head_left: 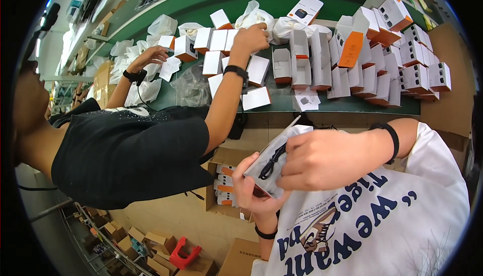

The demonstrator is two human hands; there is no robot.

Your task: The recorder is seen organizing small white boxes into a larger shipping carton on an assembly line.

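My left hand [246,188] is wrapped round the lower side of a small open white box [287,138], held tilted in front of my white shirt. A coiled black cable [272,163] lies in its mouth. My right hand [319,160] reaches over from the right, with curled fingers closed at the edge of the cable; its fingertips are partly hidden. Beyond, on the green bench, stand several open empty-looking white boxes [301,70], one with an orange flap [350,50].
At left, a co-worker in a black T-shirt [131,155] reaches over closed white boxes [214,62] and plastic bags [254,17]. Stacked packed boxes [417,77] stand at the bench's right end. Below are a carton of boxes [224,185] and a red plastic piece [184,254].
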